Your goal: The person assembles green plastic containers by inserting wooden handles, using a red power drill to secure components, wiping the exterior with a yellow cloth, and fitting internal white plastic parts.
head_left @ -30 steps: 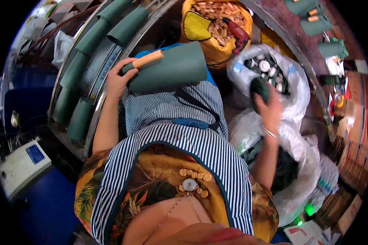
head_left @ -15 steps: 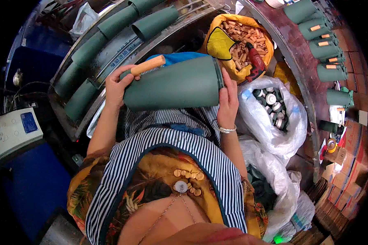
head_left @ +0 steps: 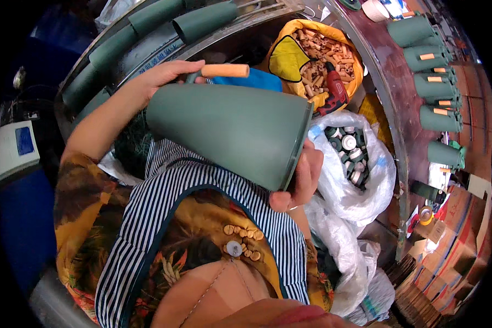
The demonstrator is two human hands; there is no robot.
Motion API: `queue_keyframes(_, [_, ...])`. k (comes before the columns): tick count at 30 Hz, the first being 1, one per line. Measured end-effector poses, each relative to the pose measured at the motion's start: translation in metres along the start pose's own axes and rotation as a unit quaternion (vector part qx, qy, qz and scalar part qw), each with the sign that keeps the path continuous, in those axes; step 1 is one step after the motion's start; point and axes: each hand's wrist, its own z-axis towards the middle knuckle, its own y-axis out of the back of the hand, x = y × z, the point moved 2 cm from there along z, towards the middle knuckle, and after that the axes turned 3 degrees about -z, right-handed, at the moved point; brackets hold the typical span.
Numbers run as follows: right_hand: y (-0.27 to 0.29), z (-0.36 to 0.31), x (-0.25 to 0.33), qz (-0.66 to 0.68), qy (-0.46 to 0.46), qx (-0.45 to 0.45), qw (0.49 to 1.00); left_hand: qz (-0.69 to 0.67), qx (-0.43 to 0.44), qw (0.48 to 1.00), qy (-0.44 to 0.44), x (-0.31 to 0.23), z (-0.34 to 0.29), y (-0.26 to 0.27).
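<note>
A large dark green tapered jug body (head_left: 229,131) lies on its side before my chest, its wider end to the right. Along its upper side sticks out a handle with a light wooden grip (head_left: 227,70). My left hand (head_left: 172,72) is closed on the handle at the narrow end, some of its fingers hidden behind the jug. My right hand (head_left: 306,174) grips the rim of the wide end, thumb below and fingers curled behind it.
A yellow sack (head_left: 355,60) holds wooden grips, with a red power drill (head_left: 336,90) on top. Beside it, a white bag (head_left: 380,180) contains green-and-white stoppers. Green jugs (head_left: 434,85) line the right-hand table; green shells (head_left: 202,23) lie at upper left. Cardboard boxes (head_left: 448,240) stand lower right.
The jug has come closer and tilted, its wide end now lower. My left hand has moved up along the handle side, and my right hand has shifted down around the rim.
</note>
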Motion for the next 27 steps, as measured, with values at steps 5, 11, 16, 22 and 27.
queue_keyframes(5, [-0.003, -0.008, -0.030, -0.011, -0.216, -0.010, 0.976, 0.217, -0.111, 0.952, -0.183, -0.013, -0.010, -0.005])
queue_keyframes(11, [-0.023, -0.052, -0.104, 0.326, -0.584, -0.175, 0.723, 0.678, 0.149, 0.396, -0.601, 0.017, -0.045, -0.082])
queue_keyframes(16, [-0.043, -0.052, -0.085, 0.239, -0.521, -0.164, 0.803, 0.722, -0.081, 0.409, -0.552, 0.015, -0.062, -0.066])
queue_keyframes(22, [-0.028, -0.053, -0.131, -0.147, -0.398, 0.035, 0.905, 0.740, 0.066, 0.321, -0.588, 0.023, -0.052, -0.017])
queue_keyframes(27, [-0.083, 0.006, -0.041, 0.011, -0.231, 0.259, 0.938, 0.600, -0.083, 0.558, -0.567, 0.078, -0.053, 0.049])
